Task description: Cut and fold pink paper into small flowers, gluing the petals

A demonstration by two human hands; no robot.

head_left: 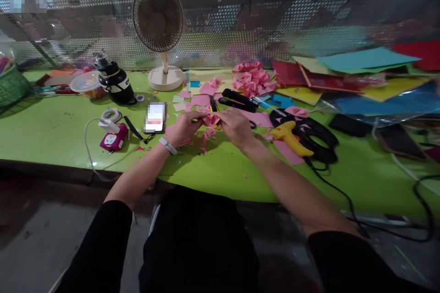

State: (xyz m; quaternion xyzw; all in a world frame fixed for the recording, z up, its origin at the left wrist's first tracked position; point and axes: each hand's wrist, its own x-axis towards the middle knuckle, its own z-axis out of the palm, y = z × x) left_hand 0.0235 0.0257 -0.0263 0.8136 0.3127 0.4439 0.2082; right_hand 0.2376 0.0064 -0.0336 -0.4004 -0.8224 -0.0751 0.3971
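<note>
Between my two hands is a small folded piece of pink paper, pinched from both sides. My left hand, with a pale band on its wrist, has its fingertips closed on the paper's left edge. On the other side my right hand grips the paper with thumb and fingers. Curled pink paper scraps lie on the green table just below. A black stapler rests behind my right hand. Farther back is a heap of folded pink paper pieces.
A yellow glue gun lies to the right with its cable trailing. Left stand a phone, a purple power adapter and a black bottle. A fan is at the back; coloured sheets pile up at right.
</note>
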